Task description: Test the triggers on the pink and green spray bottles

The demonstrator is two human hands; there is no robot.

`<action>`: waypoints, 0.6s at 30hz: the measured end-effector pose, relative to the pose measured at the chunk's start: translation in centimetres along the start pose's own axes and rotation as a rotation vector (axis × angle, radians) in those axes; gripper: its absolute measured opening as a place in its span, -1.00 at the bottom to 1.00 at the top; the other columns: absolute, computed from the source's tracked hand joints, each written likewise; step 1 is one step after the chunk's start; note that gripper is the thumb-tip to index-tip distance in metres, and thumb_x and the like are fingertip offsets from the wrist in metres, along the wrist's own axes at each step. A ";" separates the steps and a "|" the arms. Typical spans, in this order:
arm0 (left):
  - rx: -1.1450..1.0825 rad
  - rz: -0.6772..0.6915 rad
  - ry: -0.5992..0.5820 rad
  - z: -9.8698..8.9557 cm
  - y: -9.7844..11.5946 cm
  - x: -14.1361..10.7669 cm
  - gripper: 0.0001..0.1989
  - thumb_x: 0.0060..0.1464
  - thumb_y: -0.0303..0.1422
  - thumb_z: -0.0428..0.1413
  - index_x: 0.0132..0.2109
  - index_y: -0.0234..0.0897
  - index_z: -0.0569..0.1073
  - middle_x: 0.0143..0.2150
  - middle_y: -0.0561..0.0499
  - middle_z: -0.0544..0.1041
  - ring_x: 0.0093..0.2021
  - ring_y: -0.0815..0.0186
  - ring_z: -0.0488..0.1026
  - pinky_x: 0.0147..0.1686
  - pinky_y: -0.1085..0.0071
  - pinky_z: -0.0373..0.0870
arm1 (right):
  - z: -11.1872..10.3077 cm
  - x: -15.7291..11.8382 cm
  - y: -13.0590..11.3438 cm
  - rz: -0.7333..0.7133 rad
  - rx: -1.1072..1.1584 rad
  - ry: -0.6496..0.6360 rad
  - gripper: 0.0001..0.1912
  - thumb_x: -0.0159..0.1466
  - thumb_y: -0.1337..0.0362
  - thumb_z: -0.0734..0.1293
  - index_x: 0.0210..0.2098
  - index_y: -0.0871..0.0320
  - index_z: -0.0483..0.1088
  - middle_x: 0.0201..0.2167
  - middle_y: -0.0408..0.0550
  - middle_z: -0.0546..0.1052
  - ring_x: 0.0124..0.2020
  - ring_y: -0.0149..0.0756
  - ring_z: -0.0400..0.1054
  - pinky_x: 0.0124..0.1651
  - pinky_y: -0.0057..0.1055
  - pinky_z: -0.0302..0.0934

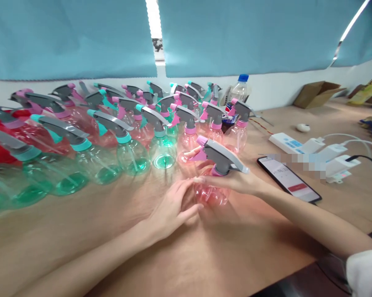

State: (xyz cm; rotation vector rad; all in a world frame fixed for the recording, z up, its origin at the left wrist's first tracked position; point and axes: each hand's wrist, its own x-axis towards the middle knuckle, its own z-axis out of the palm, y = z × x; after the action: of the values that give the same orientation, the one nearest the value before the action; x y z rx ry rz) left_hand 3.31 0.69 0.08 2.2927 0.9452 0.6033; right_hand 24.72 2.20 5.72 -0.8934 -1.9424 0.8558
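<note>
A pink spray bottle (212, 194) with a grey and pink trigger head stands upright on the wooden table (186, 255), nearest to me. My right hand (232, 181) is wrapped round its neck and upper body, just under the trigger head. At the bottle's left side is my left hand (173, 206), its thumb and fingers apart, fingertips close to the bottle and holding nothing. Whether they touch it is unclear. Just behind stand a green bottle (162, 154) with a turquoise collar and another pink bottle (188, 142).
Rows of green and pink spray bottles (104, 165) fill the left and back. On the right lie a phone (287, 177), a white power strip (286, 143) with plugs and cables, and a small white object (303, 128). Behind them sits an open cardboard box (315, 95).
</note>
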 end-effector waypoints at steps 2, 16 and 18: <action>0.047 -0.002 -0.005 -0.1 -0.1 0.0 -0.48 0.23 -0.20 0.09 0.26 -0.21 0.16 0.24 -0.17 0.32 0.22 0.10 0.30 0.20 0.07 0.29 | 0.1 0.2 -0.3 0.061 0.028 0.006 -0.53 0.21 0.24 0.36 0.12 0.03 0.34 -0.28 -0.12 0.53 -0.31 -0.29 0.45 -0.27 -0.37 0.41; 0.507 -0.024 -0.109 -1.2 -1.6 0.4 -0.45 0.26 -0.14 -0.02 0.28 -0.37 0.27 0.34 -0.30 0.23 0.32 -0.07 0.17 0.24 -0.06 0.20 | 0.0 0.5 -0.5 0.139 -0.072 0.053 -0.62 0.00 0.37 0.23 -0.17 0.05 0.42 -0.49 -0.20 0.47 -0.41 -0.31 0.38 -0.37 -0.43 0.28; 0.509 -0.024 -0.106 -1.2 -1.5 0.4 -0.45 0.26 -0.15 -0.03 0.28 -0.37 0.27 0.33 -0.30 0.23 0.32 -0.07 0.18 0.24 -0.07 0.21 | 0.0 0.6 -0.7 0.161 -0.083 0.057 -0.70 0.00 0.35 0.23 -0.25 0.07 0.41 -0.49 -0.20 0.47 -0.42 -0.30 0.36 -0.37 -0.41 0.27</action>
State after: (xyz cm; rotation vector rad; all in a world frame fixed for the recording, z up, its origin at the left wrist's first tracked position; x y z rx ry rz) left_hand 2.15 2.22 0.03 2.7171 1.1749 0.2408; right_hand 24.29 2.29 6.56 -1.1234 -1.8873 0.8370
